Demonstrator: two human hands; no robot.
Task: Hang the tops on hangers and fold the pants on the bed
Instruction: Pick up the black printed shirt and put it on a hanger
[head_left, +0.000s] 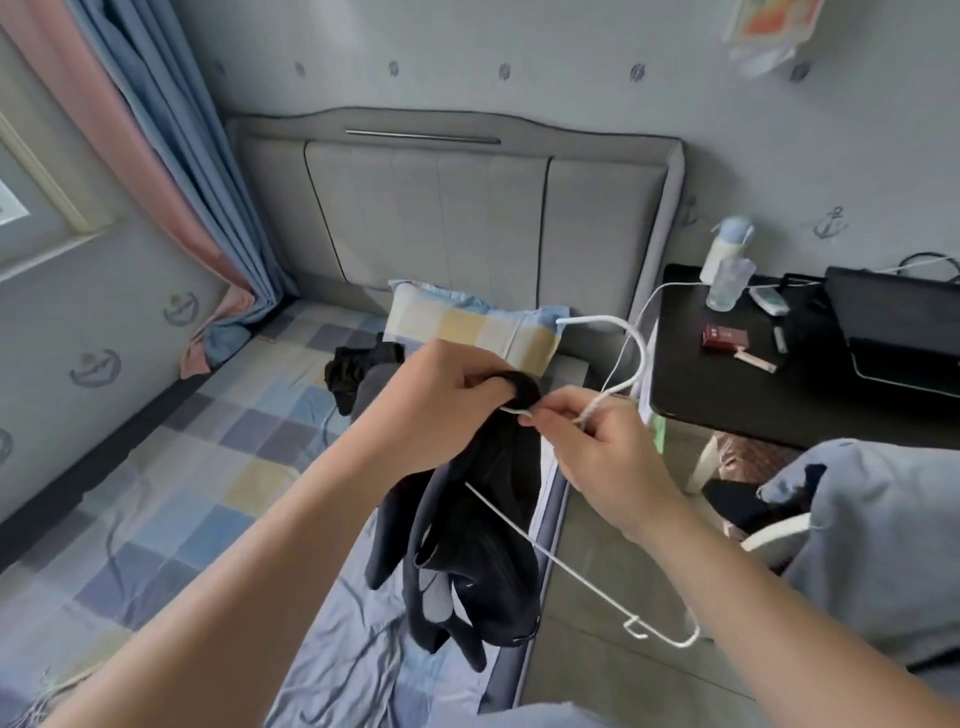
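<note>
Your left hand (431, 400) curls round the bunched upper end of the black top (483, 545), which hangs toward 6 o'clock over the bed (182, 467) edge. Your right hand (602, 447), just beside at 3 o'clock, pinches the white hanger (597, 579) at its neck. The hanger's long wire slants from behind the top toward 5 o'clock.

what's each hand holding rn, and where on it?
Left hand grips the black top by bunched fabric at its upper end. Right hand pinches the white hanger at its neck, just below the hook.
</note>
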